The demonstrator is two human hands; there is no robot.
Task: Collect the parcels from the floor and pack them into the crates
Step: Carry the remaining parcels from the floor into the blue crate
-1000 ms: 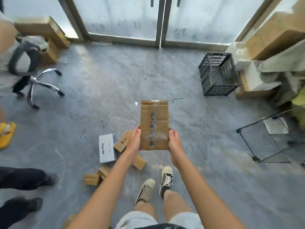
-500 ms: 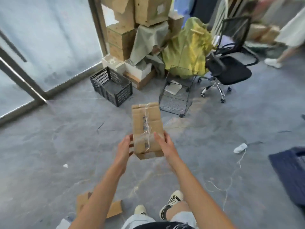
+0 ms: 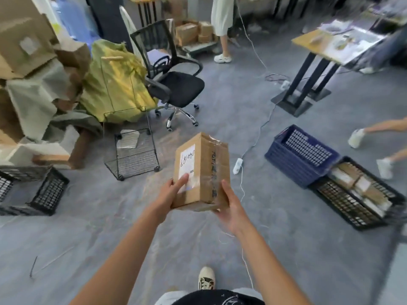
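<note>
A brown cardboard parcel [image 3: 201, 170] with a white label and clear tape is held in front of me above the floor. My left hand [image 3: 170, 193] grips its left side, thumb on the label. My right hand [image 3: 229, 205] holds its right lower edge from beneath. To the right on the floor stand a dark blue crate [image 3: 290, 159], upside down or empty-looking, and a black crate [image 3: 343, 203] holding several parcels. Another black crate [image 3: 47, 194] stands at the left edge.
A wire basket on castors [image 3: 132, 159] and a black office chair [image 3: 174, 84] stand ahead. Piled boxes and cloths [image 3: 44, 89] fill the left. A white power strip [image 3: 237, 165] and cable cross the floor. A table [image 3: 308, 93] and people's legs are at the right.
My view has swung right, from the glass doors to the room with the blue and black crates. The parcel has turned in my hands, showing its white label.
</note>
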